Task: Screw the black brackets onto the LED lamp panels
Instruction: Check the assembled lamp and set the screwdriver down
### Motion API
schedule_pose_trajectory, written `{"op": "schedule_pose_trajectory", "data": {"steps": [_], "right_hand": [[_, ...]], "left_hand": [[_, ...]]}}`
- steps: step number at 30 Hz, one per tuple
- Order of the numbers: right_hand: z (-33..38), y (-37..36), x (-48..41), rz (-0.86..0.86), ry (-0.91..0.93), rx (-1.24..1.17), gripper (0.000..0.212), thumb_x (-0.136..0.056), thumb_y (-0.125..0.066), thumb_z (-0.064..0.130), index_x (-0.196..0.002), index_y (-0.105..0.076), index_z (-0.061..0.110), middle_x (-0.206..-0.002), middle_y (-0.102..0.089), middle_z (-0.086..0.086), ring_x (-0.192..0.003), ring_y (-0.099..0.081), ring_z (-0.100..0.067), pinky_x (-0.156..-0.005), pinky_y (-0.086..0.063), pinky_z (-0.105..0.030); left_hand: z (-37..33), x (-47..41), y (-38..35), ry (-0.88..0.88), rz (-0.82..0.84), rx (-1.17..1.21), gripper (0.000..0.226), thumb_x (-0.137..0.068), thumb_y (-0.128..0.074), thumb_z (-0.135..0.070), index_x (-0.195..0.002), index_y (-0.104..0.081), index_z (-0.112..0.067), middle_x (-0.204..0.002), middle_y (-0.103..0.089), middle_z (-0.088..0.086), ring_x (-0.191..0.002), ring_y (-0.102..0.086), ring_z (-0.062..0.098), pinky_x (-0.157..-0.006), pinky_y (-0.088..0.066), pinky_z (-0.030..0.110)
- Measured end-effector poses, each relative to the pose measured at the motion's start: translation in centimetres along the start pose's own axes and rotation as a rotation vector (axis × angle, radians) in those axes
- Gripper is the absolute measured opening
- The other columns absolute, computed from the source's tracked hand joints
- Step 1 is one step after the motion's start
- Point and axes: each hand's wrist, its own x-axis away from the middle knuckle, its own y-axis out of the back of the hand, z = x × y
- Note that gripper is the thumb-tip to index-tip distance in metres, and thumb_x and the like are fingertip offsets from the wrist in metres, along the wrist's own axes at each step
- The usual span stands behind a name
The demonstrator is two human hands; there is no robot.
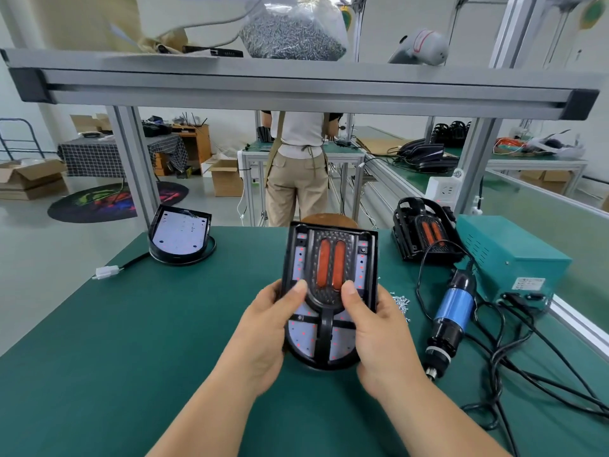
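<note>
Gripped at its sides by left hand (263, 324) and right hand (379, 338), above green worktop (158, 331): white LED lamp panel (304, 338) under black plastic bracket (328, 300), long axis pointing away from the body. Near the right hand, on its outer side: blue electric screwdriver (453, 311).

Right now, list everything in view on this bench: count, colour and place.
lamp panel with bracket: one, black, orange strips, held centre
bare lamp panel: one, black-rimmed, white, far left
finished lamp: at least one, black, far right
electric screwdriver: one, blue and black, right
power box: one, teal, right edge
loose screws: small pile, silver, beside screwdriver
bag of screws: one, clear, top shelf
connector: one, white, left edge
left hand: grips panel's left side
right hand: grips panel's right side
</note>
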Motion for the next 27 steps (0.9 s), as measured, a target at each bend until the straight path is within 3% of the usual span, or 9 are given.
{"op": "schedule_pose_trajectory", "data": {"steps": [2, 6, 10, 14, 18, 22, 27], "right_hand": [[0.2, 0.2, -0.3, -0.072, -0.039, -0.059, 0.021, -0.097, -0.059, 0.013, -0.114, -0.069, 0.007, -0.108, -0.076, -0.011, -0.107, -0.07, -0.033, -0.1, -0.052, -0.052], [0.2, 0.5, -0.4, -0.095, -0.103, -0.072, 0.022, -0.097, -0.059, 0.015, -0.113, -0.069, 0.004, -0.107, -0.075, -0.015, -0.104, -0.07, -0.039, -0.097, -0.051, -0.059], [0.0, 0.2, -0.1, -0.017, -0.106, 0.003, 0.021, -0.097, -0.059, 0.016, -0.111, -0.068, 0.004, -0.105, -0.076, -0.013, -0.101, -0.071, -0.036, -0.094, -0.054, -0.054], [0.2, 0.5, -0.3, 0.078, -0.135, 0.032, 0.021, -0.098, -0.055, 0.012, -0.113, -0.068, 0.003, -0.107, -0.076, -0.012, -0.105, -0.07, -0.033, -0.095, -0.055, -0.045], [0.1, 0.7, -0.3, 0.196, -0.215, 0.018, 0.025, -0.1, -0.048, 0.001, -0.112, -0.07, 0.007, -0.11, -0.075, -0.01, -0.104, -0.071, -0.028, -0.083, -0.058, -0.034], [0.6, 0.8, -0.6, 0.243, -0.281, -0.045, 0.029, -0.101, -0.046, 0.016, -0.108, -0.073, 0.008, -0.11, -0.075, -0.013, -0.094, -0.073, -0.023, -0.072, -0.059, -0.03], [0.5, 0.9, -0.6, 0.255, -0.254, 0.062, 0.032, -0.105, -0.041, 0.017, -0.115, -0.071, 0.01, -0.111, -0.075, -0.01, -0.099, -0.073, -0.023, -0.076, -0.059, -0.032]], "left_hand": [[-0.4, 0.1, 0.6, 0.087, 0.091, -0.003, 0.053, -0.083, -0.066, -0.024, -0.13, -0.058, -0.001, -0.123, -0.07, 0.016, -0.115, -0.067, 0.031, -0.103, -0.05, 0.049], [-0.3, 0.6, 1.3, 0.162, 0.243, -0.137, 0.058, -0.078, -0.075, -0.003, -0.132, -0.054, -0.01, -0.123, -0.071, 0.011, -0.107, -0.07, 0.025, -0.081, -0.059, 0.035], [0.3, 0.6, 0.8, 0.157, 0.134, -0.189, 0.036, -0.095, -0.058, -0.001, -0.128, -0.055, -0.015, -0.116, -0.074, 0.009, -0.104, -0.072, 0.031, -0.084, -0.059, 0.046], [0.6, 0.3, 0.5, 0.106, 0.024, -0.176, 0.031, -0.098, -0.055, -0.002, -0.126, -0.057, -0.015, -0.113, -0.075, 0.008, -0.103, -0.072, 0.031, -0.088, -0.057, 0.051], [0.6, -0.2, 0.9, 0.084, -0.037, -0.123, 0.028, -0.097, -0.054, -0.003, -0.124, -0.059, -0.013, -0.11, -0.075, 0.01, -0.096, -0.074, 0.029, -0.073, -0.062, 0.043], [0.2, -0.5, 1.5, 0.093, -0.048, -0.064, 0.026, -0.096, -0.054, -0.001, -0.117, -0.063, -0.013, -0.107, -0.076, 0.012, -0.093, -0.075, 0.028, -0.066, -0.061, 0.04], [0.0, -0.5, 1.8, 0.114, -0.072, -0.087, 0.025, -0.095, -0.056, -0.002, -0.114, -0.064, -0.015, -0.105, -0.077, 0.009, -0.088, -0.076, 0.026, -0.067, -0.061, 0.039]]}}
